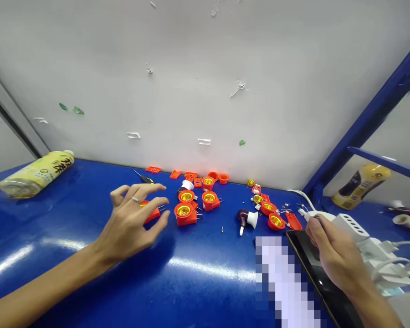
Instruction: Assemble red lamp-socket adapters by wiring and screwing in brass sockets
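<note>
My left hand (131, 221) hovers over the blue table with its fingers spread and curved. Partly behind those fingers sits an orange lamp socket (153, 215) with metal plug pins; I cannot tell whether they touch. Just right of it stand several more orange lamp sockets (184, 212) with brass-coloured threaded insides. My right hand (338, 255) is closed above a dark tablet (316, 262), thumb pressed onto the fingers beside a white multi-port charger (350, 228). Something dark shows at the thumb, but what the hand holds is hidden.
A brown-and-white plug-in lamp holder (248, 219) lies mid-table. Open sockets (276, 222), orange covers (294, 222) and small metal parts lie right of it. A screwdriver (144, 177) rests near the wall. A yellow bottle (37, 175) lies at the left. White cables (396, 264) crowd the right side.
</note>
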`<state>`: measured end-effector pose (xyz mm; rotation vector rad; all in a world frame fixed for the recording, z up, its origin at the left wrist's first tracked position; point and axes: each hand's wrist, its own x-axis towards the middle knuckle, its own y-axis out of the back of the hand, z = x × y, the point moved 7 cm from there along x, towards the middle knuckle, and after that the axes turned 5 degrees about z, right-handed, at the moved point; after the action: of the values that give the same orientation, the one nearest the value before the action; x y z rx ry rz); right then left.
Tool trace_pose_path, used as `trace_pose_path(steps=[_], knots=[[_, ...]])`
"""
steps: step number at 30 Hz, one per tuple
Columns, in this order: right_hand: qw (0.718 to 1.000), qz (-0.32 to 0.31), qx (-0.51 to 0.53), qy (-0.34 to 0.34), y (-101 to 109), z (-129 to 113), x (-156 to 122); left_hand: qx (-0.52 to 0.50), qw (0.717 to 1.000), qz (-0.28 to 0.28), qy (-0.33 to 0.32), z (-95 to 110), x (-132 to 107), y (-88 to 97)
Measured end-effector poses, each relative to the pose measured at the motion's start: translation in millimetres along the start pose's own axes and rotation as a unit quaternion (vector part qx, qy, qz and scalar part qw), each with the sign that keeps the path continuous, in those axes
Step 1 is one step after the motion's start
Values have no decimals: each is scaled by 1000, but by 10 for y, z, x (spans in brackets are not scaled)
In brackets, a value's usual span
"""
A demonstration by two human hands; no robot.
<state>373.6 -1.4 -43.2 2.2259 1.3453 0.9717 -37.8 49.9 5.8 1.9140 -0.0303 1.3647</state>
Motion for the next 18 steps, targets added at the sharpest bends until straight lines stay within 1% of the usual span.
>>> trace_pose_path(steps=[1, 3, 6, 8, 10, 13, 15, 17, 18], knots=[[1000, 13, 1, 2, 18, -14, -16, -13, 999, -26, 13, 0, 29, -73], [999, 39, -4, 6, 56, -58, -47, -33, 997, -73, 19, 46, 46, -211], [997, 73, -22, 14, 106, -134, -82, -44, 992, -116, 17, 150, -13, -340], [996, 85, -32, 18, 130, -138, -86, -43, 990, -135, 26, 188, -82, -369], [994, 93, -45, 24, 155, -85, -67, -39, 987, -152, 38, 195, -146, -361], [995, 72, -59, 41, 144, 36, -16, -35, 981, -185, 53, 176, -170, -320], [995, 68, -53, 44, 139, 64, -7, -38, 975, -208, 63, 163, -86, -310], [994, 93, -45, 39, 160, 11, -34, -42, 969, -230, 77, 136, 104, -356], [992, 110, -39, 38, 171, -41, -55, -44, 965, -244, 85, 113, 233, -415]])
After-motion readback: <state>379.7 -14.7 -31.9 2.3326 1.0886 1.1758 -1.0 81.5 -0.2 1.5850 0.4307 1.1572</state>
